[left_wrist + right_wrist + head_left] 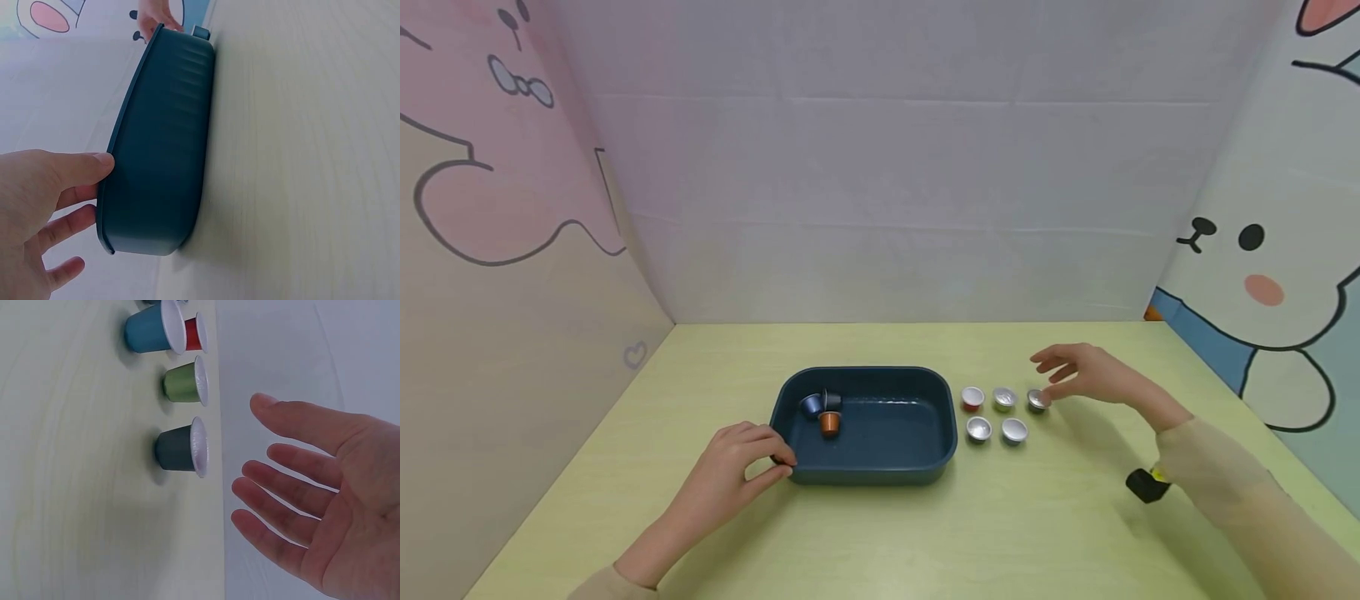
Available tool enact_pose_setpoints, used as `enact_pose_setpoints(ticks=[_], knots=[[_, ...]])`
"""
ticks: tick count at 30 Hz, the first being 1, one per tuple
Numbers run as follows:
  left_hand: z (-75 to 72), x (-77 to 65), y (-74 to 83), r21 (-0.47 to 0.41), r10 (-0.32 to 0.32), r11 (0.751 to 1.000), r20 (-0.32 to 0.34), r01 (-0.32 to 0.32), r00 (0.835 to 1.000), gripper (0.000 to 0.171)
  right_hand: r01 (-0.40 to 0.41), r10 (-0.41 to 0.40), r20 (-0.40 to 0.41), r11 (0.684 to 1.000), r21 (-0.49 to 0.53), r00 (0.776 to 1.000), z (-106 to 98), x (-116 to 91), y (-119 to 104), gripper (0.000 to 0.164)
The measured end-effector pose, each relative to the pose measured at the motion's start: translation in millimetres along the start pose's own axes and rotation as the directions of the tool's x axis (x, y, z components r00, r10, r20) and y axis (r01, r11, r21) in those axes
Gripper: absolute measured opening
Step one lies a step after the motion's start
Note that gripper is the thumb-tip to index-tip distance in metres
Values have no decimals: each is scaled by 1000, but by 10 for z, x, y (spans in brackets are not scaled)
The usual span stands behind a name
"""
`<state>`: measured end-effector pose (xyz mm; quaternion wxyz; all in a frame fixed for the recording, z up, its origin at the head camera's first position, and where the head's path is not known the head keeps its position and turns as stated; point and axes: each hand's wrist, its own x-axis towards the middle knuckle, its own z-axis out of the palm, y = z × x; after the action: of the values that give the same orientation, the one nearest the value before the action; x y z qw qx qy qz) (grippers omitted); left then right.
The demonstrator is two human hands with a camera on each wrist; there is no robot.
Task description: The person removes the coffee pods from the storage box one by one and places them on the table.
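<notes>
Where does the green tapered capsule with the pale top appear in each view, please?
Head: the green tapered capsule with the pale top is right of centre, middle of the far row.
Left wrist: it is not visible.
Right wrist: the capsule is in the upper part, just left of centre.
Shared landmark: the person's bare right hand, at the right in head and right wrist, at the top in left wrist.

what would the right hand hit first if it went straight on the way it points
The right hand would probably meet the dark coffee capsule, the rightmost one, first, though depth is unclear.
</notes>
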<state>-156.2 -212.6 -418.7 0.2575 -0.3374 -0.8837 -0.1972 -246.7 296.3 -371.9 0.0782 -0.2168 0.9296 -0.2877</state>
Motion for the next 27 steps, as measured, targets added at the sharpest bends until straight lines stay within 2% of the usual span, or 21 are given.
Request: enact_pose_setpoints(ticks=[5, 12, 27], knots=[[-6, 5, 8, 0, -4, 1000, 2, 4, 1000, 27, 5, -5, 9, 1000, -9, 1000, -95, 76, -112, 60], [-15, 1, 16, 7, -5, 1000, 0, 5, 1000, 27, 25, -24, 62, 1000, -15, 998, -208, 253, -284, 57], [0, -5, 10, 14, -10, 1000, -8, 10, 1000, 26, 121, -115, 103, 991, -49, 988, -139, 603, -545, 51]])
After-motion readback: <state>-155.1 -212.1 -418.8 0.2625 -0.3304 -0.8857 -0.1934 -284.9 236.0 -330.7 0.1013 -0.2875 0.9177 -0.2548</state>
